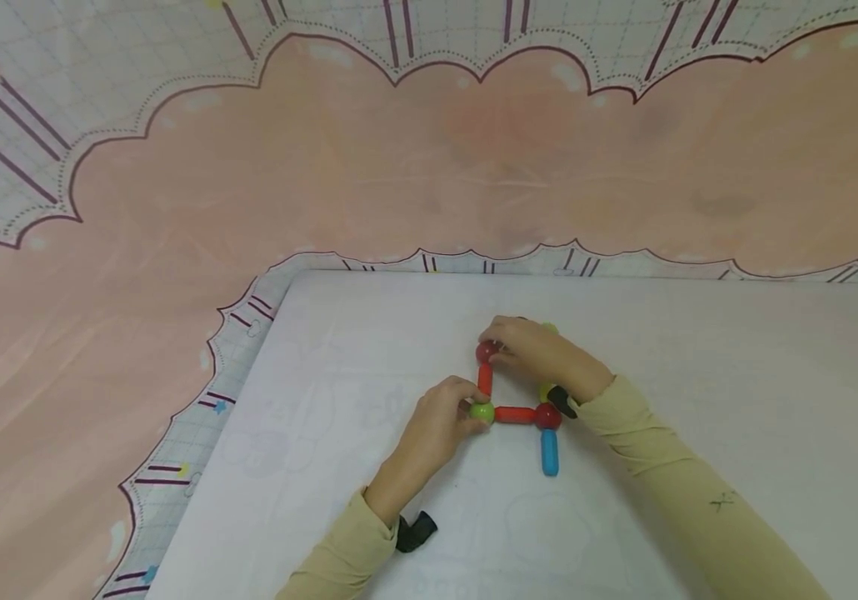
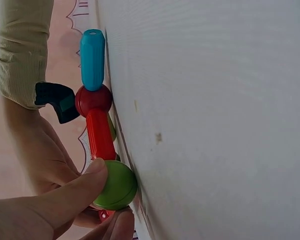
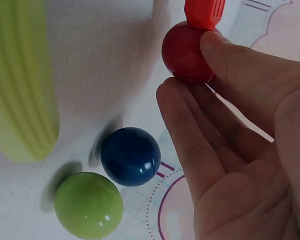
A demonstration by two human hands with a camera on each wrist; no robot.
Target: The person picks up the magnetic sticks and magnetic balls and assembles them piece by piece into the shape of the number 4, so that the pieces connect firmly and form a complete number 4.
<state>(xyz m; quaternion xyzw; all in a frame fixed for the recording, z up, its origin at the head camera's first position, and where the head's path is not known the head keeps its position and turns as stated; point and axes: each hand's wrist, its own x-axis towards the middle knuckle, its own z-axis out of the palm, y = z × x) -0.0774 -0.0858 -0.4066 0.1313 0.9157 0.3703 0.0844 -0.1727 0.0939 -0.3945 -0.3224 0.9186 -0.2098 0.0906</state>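
My left hand (image 1: 440, 421) pinches a green ball (image 1: 482, 412) between thumb and fingers. From that ball one red rod (image 1: 485, 380) runs up to a red ball (image 1: 486, 352), which my right hand (image 1: 541, 350) holds between thumb and fingertips. Another red rod (image 1: 515, 415) joins the green ball to a second red ball (image 1: 548, 416). A blue rod (image 1: 550, 452) extends from this ball toward the near side. In the right wrist view, a yellow-green rod (image 3: 22, 85) shows at the left, largely hidden by my right forearm in the head view.
A loose-looking dark blue ball (image 3: 131, 156) and a light green ball (image 3: 88, 205) lie close together beyond my right hand. The white table (image 1: 369, 333) has its far edge before a pink patterned cloth (image 1: 474, 167). Black straps (image 1: 416, 532) hang at both wrists.
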